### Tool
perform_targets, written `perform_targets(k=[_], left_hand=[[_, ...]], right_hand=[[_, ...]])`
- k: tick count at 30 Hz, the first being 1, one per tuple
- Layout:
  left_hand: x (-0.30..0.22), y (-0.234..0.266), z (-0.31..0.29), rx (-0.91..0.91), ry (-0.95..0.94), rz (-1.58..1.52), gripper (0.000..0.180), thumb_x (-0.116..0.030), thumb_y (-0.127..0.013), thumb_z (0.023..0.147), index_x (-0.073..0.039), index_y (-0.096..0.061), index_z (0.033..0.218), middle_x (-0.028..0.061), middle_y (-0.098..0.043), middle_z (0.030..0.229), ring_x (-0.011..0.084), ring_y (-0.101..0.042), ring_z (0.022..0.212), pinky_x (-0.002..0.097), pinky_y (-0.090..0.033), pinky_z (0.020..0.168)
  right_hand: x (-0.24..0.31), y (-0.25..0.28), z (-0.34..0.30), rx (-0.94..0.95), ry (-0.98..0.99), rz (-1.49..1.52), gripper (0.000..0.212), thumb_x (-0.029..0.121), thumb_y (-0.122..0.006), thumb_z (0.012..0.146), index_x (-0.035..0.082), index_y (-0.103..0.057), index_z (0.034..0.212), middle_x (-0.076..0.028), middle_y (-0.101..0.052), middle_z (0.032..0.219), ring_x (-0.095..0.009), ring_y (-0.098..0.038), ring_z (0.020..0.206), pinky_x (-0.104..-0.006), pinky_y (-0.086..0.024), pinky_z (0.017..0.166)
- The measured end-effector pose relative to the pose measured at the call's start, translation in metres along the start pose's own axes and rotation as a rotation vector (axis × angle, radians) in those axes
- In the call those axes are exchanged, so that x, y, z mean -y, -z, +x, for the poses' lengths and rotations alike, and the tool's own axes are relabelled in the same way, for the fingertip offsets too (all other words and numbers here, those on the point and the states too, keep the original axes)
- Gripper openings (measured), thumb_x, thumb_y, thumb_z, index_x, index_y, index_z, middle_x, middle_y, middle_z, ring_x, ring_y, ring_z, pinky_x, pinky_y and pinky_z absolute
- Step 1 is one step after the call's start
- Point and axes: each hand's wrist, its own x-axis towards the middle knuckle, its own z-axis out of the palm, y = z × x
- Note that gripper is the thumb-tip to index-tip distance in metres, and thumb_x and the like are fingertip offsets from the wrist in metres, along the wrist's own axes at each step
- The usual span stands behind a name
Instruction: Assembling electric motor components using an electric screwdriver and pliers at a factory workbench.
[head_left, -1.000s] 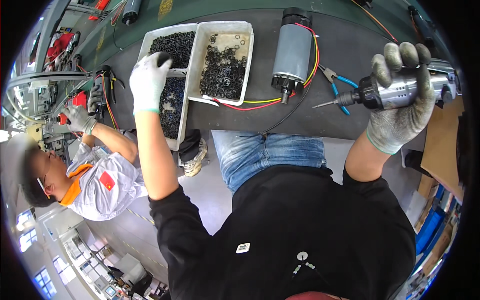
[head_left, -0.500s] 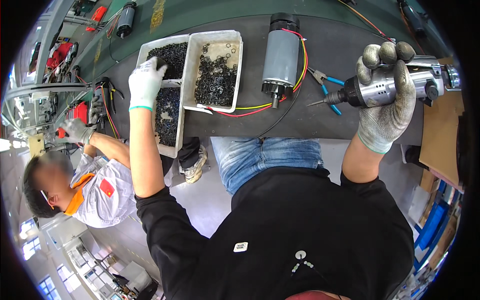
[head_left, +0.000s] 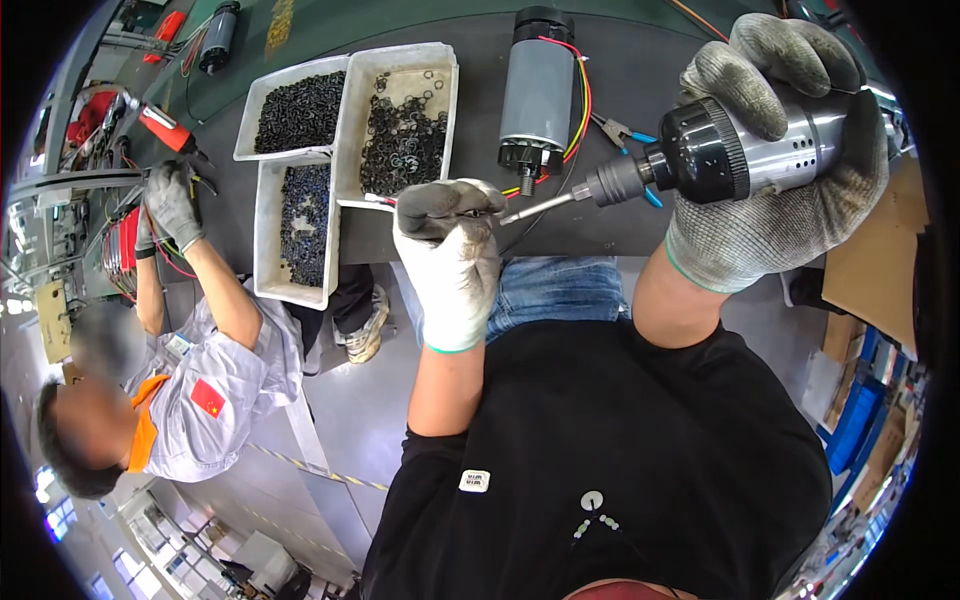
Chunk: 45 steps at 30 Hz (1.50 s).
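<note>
Over on the right side of the table (head_left: 600,238), the right hand (head_left: 770,228) has its gloved fingers wrapped around a silver and black power screwdriver (head_left: 715,150), bit pointing left. Just beside the bit's tip, the left hand (head_left: 452,250) has its fingers pinched narrow on a small dark piece (head_left: 474,212), too tiny to really make out. Farther left there's a white tray of black rings (head_left: 405,145), plus a far-left tray (head_left: 300,110) and a near-left tray (head_left: 305,225), both loaded with little dark parts. On the far side sits a grey motor (head_left: 538,90) with red and yellow wires, and blue-handled pliers (head_left: 648,160) lie partly behind the screwdriver.
</note>
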Motion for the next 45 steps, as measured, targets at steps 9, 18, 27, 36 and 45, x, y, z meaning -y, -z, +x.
perform_targets(k=[9, 18, 27, 36, 45], left_hand=[[0.020, -0.006, -0.026, 0.084, -0.019, -0.165, 0.035, -0.015, -0.082, 0.090, -0.014, -0.063, 0.120, 0.0026, -0.064, 0.106, 0.0233, -0.064, 0.100, 0.0416, -0.055, 0.092], [0.030, -0.020, -0.032, -0.045, -0.222, -0.016, 0.033, 0.016, -0.073, 0.072, -0.002, -0.059, 0.096, 0.0144, -0.069, 0.094, 0.0243, -0.069, 0.084, 0.0375, -0.059, 0.079], [0.014, -0.022, -0.043, -0.138, -0.227, 0.520, 0.024, 0.012, -0.080, 0.073, 0.002, -0.065, 0.090, 0.0143, -0.073, 0.093, 0.0178, -0.069, 0.084, 0.0286, -0.056, 0.077], [0.011, -0.026, -0.033, -0.093, -0.005, 0.799, 0.019, 0.005, -0.083, 0.079, 0.003, -0.072, 0.094, 0.0094, -0.074, 0.093, 0.0123, -0.067, 0.080, 0.0258, -0.054, 0.074], [0.018, -0.006, -0.011, 0.184, -0.421, 1.178, 0.019, -0.007, -0.086, 0.080, -0.003, -0.076, 0.096, 0.0096, -0.075, 0.090, 0.0182, -0.069, 0.075, 0.0302, -0.054, 0.067]], right_hand=[[-0.019, -0.006, -0.019, 0.032, 0.123, 0.031, 0.020, 0.019, -0.065, 0.094, 0.007, -0.058, 0.109, -0.001, -0.058, 0.108, -0.015, -0.050, 0.098, -0.0322, -0.045, 0.075], [-0.012, -0.001, -0.040, 0.136, 0.207, -0.034, 0.028, 0.020, -0.063, 0.096, 0.005, -0.059, 0.119, -0.002, -0.058, 0.108, -0.018, -0.050, 0.099, -0.0345, -0.046, 0.074], [-0.023, 0.004, -0.045, 0.235, 0.217, -0.119, 0.062, 0.055, -0.059, 0.099, 0.006, -0.055, 0.136, -0.010, -0.060, 0.119, -0.029, -0.055, 0.106, -0.0413, -0.053, 0.075], [-0.019, -0.004, -0.049, 0.114, 0.084, 0.020, 0.089, 0.079, -0.051, 0.093, 0.004, -0.051, 0.143, -0.015, -0.061, 0.124, -0.039, -0.056, 0.116, -0.0478, -0.057, 0.088], [-0.040, 0.013, -0.038, 0.093, 0.173, -0.272, 0.063, 0.052, -0.064, 0.100, 0.004, -0.053, 0.139, -0.014, -0.062, 0.122, -0.033, -0.060, 0.116, -0.0445, -0.056, 0.086]])
